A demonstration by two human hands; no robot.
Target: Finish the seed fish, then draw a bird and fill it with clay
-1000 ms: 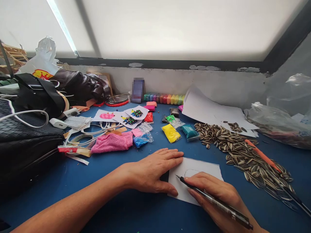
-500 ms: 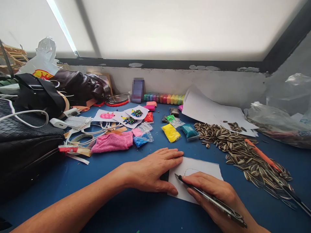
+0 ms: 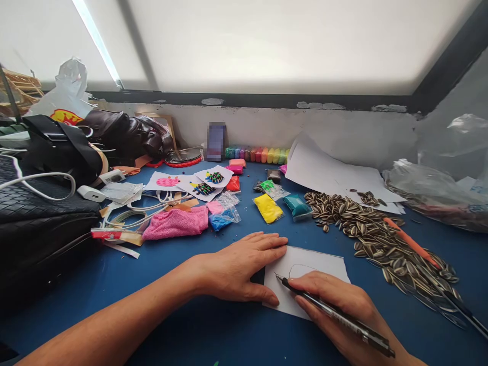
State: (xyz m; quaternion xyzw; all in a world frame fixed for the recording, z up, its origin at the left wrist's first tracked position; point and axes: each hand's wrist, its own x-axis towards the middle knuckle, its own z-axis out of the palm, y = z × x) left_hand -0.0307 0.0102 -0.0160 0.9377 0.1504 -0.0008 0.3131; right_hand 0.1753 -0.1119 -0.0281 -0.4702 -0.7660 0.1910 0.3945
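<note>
A small sheet of white paper (image 3: 324,255) lies on the blue tabletop in front of me, with a thin curved pen line drawn on it. My left hand (image 3: 247,267) rests flat, fingers stretched out, its fingertips and thumb on the paper's left edge. In my right hand (image 3: 339,300) is a black pen (image 3: 335,312), held in a writing grip. Its tip touches or hovers just over the left part of the sheet, by a short fresh stroke. Part of the drawing is hidden behind my right fingers.
Striped sunflower seeds (image 3: 366,234) are heaped on the right, an orange-handled tool (image 3: 412,243) among them. Bags of yellow clay (image 3: 268,208) and teal clay (image 3: 298,207) lie ahead. A pink cloth (image 3: 177,222), decorated paper cutouts (image 3: 204,188) and a black bag (image 3: 41,218) are left.
The pen and my right hand have shifted slightly right and down, and a short line now shows near the pen tip. My left hand stays put.
</note>
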